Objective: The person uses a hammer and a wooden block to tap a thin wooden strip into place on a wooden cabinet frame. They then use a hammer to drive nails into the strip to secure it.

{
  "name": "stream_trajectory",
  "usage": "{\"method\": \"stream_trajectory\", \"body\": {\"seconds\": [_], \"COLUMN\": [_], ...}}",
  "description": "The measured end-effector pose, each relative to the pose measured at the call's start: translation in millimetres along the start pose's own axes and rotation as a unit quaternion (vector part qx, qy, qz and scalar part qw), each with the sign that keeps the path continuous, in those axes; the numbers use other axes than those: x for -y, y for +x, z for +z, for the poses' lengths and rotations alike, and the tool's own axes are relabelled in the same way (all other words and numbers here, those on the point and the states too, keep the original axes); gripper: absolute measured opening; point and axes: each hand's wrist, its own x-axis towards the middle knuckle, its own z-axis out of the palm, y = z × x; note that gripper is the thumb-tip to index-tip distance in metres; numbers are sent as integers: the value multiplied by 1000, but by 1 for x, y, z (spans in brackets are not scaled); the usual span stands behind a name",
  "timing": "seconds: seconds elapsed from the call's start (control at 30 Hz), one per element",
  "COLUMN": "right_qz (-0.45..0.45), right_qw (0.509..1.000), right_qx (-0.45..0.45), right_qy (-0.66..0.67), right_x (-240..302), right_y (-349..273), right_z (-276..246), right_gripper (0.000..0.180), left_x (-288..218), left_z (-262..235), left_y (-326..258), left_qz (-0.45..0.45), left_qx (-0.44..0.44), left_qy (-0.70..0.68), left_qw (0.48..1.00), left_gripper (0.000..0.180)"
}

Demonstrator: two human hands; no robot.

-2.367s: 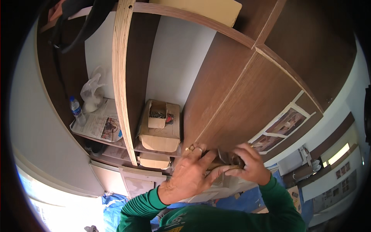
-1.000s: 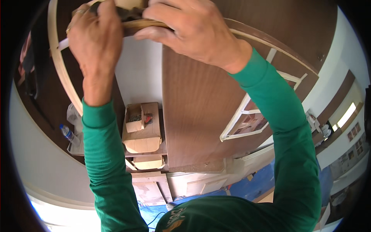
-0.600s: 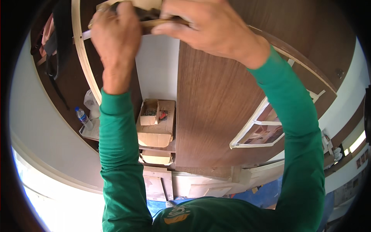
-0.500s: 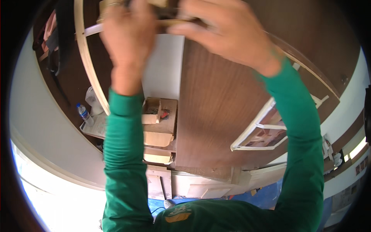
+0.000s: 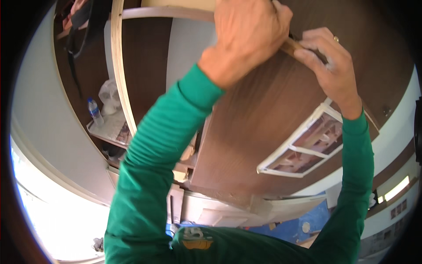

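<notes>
Both our hands are up high, left hand (image 5: pixel 252 33) bunched and right hand (image 5: pixel 330 64) half curled, with a wooden edge (image 5: pixel 291 45) showing between them (honestly, we can't tell what either's gripping). A white-bordered rectangle (image 5: pixel 304 146) sits on the brown panel (image 5: pixel 228 152) below.

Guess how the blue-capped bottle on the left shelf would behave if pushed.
The clear plastic bottle would probably tip easily, being tall and narrow. Once down, it might roll, since its body looks round. Its weight is hard to judge: fill level isn't clear.
</notes>
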Motion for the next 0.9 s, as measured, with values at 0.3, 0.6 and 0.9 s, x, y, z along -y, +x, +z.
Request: {"method": "stream_trajectory", "body": {"seconds": [0.3, 0.6, 0.9], "right_qz": [97, 21, -155], "right_qw": [990, 997, 985], "right_qx": [15, 70, -58], "right_qy": [102, 33, -44], "right_x": [28, 32, 6], "right_y": [65, 64, 62], "right_z": [-1, 28, 71], "right_gripper": [22, 16, 16], "left_x": [33, 69, 27], "left_z": [-69, -59, -81], "left_y": [69, 28, 10], "left_qz": [-6, -73, -164], "left_qx": [80, 84, 59], "left_qy": [-44, -68, -107], "left_qw": [996, 992, 979], "left_gripper": [28, 35, 39]}}
